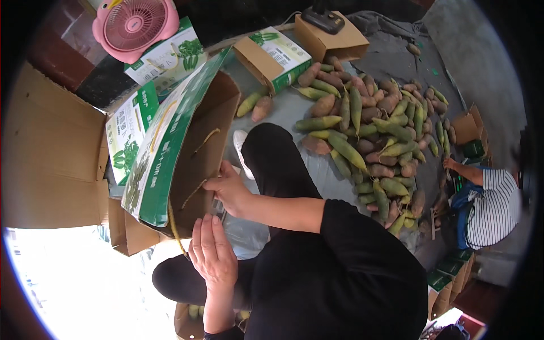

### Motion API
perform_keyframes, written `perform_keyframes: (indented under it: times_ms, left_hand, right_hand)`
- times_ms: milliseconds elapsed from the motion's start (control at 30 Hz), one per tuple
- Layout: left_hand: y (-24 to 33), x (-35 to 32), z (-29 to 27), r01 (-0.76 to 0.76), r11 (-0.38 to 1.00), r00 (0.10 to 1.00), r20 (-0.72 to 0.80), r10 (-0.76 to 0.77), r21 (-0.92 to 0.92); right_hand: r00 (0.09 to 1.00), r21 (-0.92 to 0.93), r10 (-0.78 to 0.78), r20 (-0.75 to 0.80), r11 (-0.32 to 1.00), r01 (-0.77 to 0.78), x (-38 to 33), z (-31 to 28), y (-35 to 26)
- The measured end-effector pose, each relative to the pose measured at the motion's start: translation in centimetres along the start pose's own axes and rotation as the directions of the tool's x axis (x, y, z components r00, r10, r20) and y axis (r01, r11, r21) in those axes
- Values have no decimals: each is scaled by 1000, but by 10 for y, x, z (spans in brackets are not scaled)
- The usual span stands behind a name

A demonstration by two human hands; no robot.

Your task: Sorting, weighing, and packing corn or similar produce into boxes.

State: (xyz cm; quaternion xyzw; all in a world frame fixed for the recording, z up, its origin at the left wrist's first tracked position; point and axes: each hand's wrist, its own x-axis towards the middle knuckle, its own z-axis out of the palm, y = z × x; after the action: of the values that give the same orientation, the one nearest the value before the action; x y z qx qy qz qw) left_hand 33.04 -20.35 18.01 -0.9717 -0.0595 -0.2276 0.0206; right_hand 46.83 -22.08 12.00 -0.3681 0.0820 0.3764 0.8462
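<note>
A green-and-white cardboard carton (180,136) with printed sides is tilted in front of me, its bare brown inside facing me. Two short yellow cord ends (195,192) poke through its inner wall, and a longer yellow cord (173,226) hangs from its lower corner. My right hand (231,191) grips the carton's near edge, fingertips beside the lower cord end. Just below, my left hand (212,249) is held flat, its fingers stretched out together at the carton's lower edge. Whether those fingers press on the cardboard I cannot tell.
A large heap of green and reddish radishes (368,130) lies on grey sheeting to the right. More printed cartons (122,136) stand behind and left, with a pink fan (136,25) above. Large brown cardboard (56,153) rises at left. Another person (490,207) sits at far right.
</note>
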Motion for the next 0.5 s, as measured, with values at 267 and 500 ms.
perform_keyframes:
  times_ms: [267,500]
  left_hand:
    - [-24,-15,38,242,917,871,346,-349,317]
    - [-68,-40,50,343,897,813,391,-432,279]
  right_hand:
    - [1000,-216,10,-16,976,-13,-15,-18,69]
    - [987,-209,124,102,973,-100,-17,-19,71]
